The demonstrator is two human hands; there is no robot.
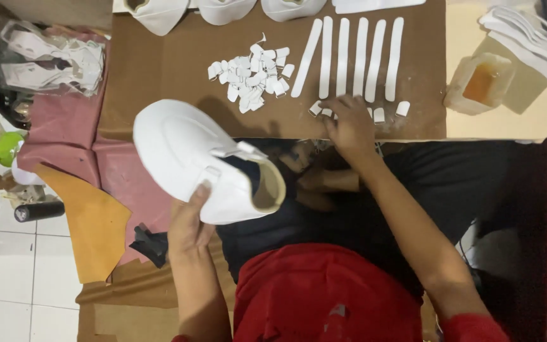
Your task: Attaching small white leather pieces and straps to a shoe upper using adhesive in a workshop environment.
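I grip the white shoe in my left hand (toe pointing away); my right hand's fingers pinch small white tabs directly beneath them.

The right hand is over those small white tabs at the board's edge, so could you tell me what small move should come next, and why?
Probably pinch one small white tab: the right hand already rests among them, and the left hand holds the white shoe upper ready.

White shoe uppers cut off above
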